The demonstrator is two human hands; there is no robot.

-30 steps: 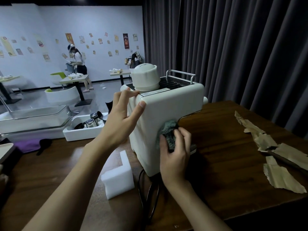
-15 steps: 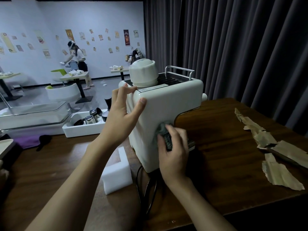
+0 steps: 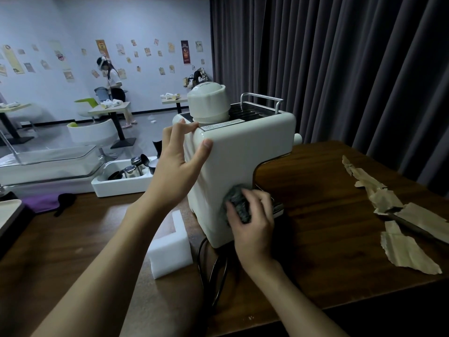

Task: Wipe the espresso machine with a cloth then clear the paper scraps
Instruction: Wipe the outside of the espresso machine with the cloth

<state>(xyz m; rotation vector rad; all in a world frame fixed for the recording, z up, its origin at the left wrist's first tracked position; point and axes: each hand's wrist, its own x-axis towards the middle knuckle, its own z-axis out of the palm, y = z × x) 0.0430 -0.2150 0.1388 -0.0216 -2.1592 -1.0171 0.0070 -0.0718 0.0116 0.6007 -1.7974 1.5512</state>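
A white espresso machine [image 3: 245, 152] stands on the dark wooden table [image 3: 315, 215], its back panel toward me. My left hand [image 3: 177, 171] rests on its upper left corner, fingers spread over the edge and thumb on the back panel. My right hand [image 3: 252, 222] grips a crumpled dark grey cloth [image 3: 239, 203] and presses it against the machine's lower right side. Torn brown paper scraps [image 3: 398, 242] lie on the table at the right, apart from both hands.
A white foam block [image 3: 171, 249] sits left of the machine, whose black power cord [image 3: 209, 263] loops toward me. A white tray with metal cups [image 3: 126, 176] and a clear-lidded box [image 3: 46, 164] stand at the left. Dark curtains hang behind. A person works at far tables.
My right hand has slid the cloth a little lower down the machine's side. My left hand has kept its hold on the upper corner.
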